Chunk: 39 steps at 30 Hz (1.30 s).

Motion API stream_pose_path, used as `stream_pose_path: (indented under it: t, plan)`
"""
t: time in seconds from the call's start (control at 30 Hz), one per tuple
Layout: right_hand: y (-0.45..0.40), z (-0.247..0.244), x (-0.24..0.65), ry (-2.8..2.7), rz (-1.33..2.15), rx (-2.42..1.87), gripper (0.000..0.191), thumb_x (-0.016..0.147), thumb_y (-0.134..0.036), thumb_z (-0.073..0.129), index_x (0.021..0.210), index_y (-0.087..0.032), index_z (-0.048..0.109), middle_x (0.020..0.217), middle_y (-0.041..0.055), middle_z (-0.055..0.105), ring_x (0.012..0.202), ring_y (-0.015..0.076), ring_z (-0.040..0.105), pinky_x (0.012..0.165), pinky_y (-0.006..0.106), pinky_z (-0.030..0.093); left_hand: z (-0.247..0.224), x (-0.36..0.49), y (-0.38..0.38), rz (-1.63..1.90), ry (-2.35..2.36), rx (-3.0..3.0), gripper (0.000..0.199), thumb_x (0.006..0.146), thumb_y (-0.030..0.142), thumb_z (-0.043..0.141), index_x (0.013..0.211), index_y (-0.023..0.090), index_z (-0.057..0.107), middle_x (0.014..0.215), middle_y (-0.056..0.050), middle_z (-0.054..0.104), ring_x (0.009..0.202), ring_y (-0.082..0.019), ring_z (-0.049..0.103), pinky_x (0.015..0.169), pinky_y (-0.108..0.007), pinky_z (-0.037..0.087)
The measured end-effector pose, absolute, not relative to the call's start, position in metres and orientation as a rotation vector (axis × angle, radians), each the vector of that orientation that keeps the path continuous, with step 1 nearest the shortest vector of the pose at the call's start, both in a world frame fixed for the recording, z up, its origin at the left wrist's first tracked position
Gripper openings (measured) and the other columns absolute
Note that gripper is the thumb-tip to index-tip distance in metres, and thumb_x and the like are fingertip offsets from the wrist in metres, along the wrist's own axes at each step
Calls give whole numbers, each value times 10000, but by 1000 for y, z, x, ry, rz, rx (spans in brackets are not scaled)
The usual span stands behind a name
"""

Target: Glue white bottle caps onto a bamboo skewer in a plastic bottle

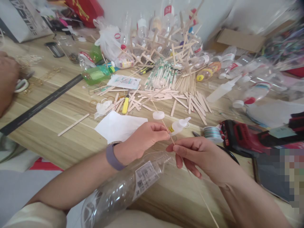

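A long thin wooden skewer (202, 198) runs from the upper middle down to the lower right, held in both hands. My left hand (152, 136) pinches it just below a white round cap (158, 115), through which the skewer seems to pass. Right beside, my right hand (197, 156) grips the same stick between thumb and forefinger, its other fingers curled below. A large clear plastic bottle (118, 186) with a white label lies under my hands, its neck pointing to the upper right. Just behind the hands is a small glue bottle (178, 126).
White paper (118, 125), flat craft sticks (142, 98) and a yellow-handled screwdriver (125, 104) lie ahead. Plastic bottles crowd the back. On the right are a wire spool (213, 134) and a red-black power tool (244, 136). Another person's hand (8, 80) is at far left.
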State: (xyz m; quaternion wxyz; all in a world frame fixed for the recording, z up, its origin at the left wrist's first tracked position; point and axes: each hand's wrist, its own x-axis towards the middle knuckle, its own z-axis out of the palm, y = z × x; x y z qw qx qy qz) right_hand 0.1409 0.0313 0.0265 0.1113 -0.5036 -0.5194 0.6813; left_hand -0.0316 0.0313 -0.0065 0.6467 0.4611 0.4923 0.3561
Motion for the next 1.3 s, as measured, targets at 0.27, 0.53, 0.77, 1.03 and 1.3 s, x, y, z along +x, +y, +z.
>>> stream_pose_path:
  t: [0.27, 0.53, 0.77, 1.03, 1.3]
  plan:
    - [29, 22, 140, -1487, 1988, -1439, 362, 689, -509, 669, 566, -178, 591, 536, -5, 617, 288, 33, 386, 292, 181, 272, -10, -32, 31, 820, 1038, 1019, 118, 705, 293, 592, 684, 180, 617, 756, 0, 604, 780, -154, 527, 767, -273, 395]
    - [28, 22, 136, -1425, 1990, -1449, 359, 651, -522, 692, 591, -181, 599, 532, -9, 622, 278, 40, 394, 281, 183, 266, -11, -31, 31, 818, 1015, 942, 122, 701, 296, 611, 680, 177, 626, 712, 8, 592, 735, -145, 518, 725, -262, 404]
    - [25, 18, 136, -1481, 1945, -1457, 368, 715, -498, 652, 569, -166, 589, 537, -1, 627, 290, 37, 432, 303, 171, 278, -10, -31, 31, 827, 993, 919, 110, 707, 258, 605, 629, 180, 615, 662, 14, 561, 695, -139, 499, 696, -259, 402]
    - [23, 16, 134, -1454, 1957, -1452, 299, 742, -463, 657, 660, -181, 601, 604, -18, 657, 323, 47, 491, 331, 173, 358, -5, -30, 29, 832, 1009, 970, 158, 734, 226, 565, 584, 177, 554, 604, 37, 497, 636, -121, 458, 659, -254, 372]
    - [24, 13, 133, -1570, 1870, -1467, 322, 767, -486, 610, 683, -176, 596, 643, -8, 648, 351, 49, 499, 345, 171, 366, -5, -29, 30, 835, 1079, 945, 156, 704, 236, 571, 569, 163, 545, 576, 43, 479, 603, -103, 429, 624, -242, 344]
